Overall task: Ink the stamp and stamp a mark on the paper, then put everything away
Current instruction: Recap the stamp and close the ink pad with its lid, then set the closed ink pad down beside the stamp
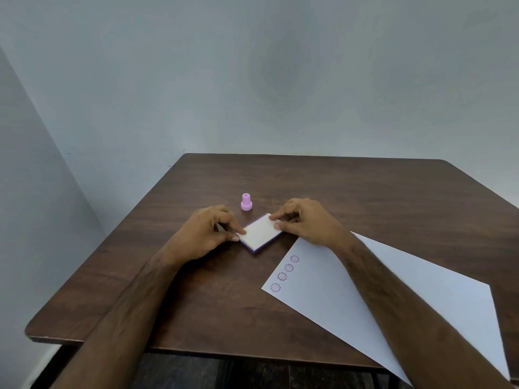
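Note:
A small pink stamp [246, 202] stands upright on the brown table [196, 290], just behind my hands. In front of it lies the ink pad [260, 233], a flat square case with a white lid shut over a purple base. My left hand [206, 231] pinches its left corner with thumb and forefinger. My right hand [304, 220] holds its right corner the same way. A white sheet of paper [351, 299] lies at the right, partly under my right forearm, with several purple smiley stamp marks [284, 273] along its near left edge.
The table stands in a corner, with pale walls [252, 80] behind and to the left. Its front edge is near me and dark floor shows below it. The paper's near corner hangs over the table's front edge at the right.

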{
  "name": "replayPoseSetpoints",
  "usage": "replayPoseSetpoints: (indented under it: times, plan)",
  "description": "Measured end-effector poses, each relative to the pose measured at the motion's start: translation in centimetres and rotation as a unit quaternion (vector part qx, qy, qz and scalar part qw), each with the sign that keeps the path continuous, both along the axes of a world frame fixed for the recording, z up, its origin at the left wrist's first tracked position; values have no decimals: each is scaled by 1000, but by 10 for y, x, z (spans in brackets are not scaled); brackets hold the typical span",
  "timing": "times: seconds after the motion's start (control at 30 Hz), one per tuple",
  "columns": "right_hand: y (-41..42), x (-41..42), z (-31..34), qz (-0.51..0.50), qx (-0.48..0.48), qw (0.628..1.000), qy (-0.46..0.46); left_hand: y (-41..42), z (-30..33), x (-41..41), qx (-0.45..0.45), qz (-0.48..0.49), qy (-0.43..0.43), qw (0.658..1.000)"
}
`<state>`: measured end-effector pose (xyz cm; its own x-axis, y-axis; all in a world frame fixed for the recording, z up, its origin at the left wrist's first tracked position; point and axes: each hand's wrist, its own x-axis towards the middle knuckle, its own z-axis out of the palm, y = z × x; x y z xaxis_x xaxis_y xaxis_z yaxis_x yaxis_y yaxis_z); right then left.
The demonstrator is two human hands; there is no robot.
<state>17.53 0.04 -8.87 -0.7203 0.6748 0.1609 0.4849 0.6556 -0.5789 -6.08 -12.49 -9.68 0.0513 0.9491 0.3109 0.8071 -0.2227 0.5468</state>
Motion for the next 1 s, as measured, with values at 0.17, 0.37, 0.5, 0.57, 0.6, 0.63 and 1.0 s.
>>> replayPoseSetpoints:
  times: [0.17, 0.37, 0.5, 0.57, 0.6, 0.63, 1.0]
  plan:
    - [-1, 0, -1, 2, 6, 1000, 1, -3, -1, 2, 1, -37, 58, 998]
    - [-4, -1, -4, 15, 29, 999, 9, 2, -8, 22, 42, -70, 148, 986]
    - [-5, -5, -10, 43, 35, 998, 11, 4, -9, 23, 32, -46, 209, 976]
    - [-5, -6, -12, 48, 46, 998, -9, 2, -8, 18, 24, -40, 211, 976]
    - [-6, -7, -13, 49, 48, 998, -16, 0, -8, 16, 25, -34, 214, 976]
    - [-6, -8, -13, 55, 44, 997, -15, -1, -7, 13, 27, -24, 218, 975]
    - [2, -1, -15, 33, -17, 997, 69, -3, -5, 4, 9, 177, 289, 941]
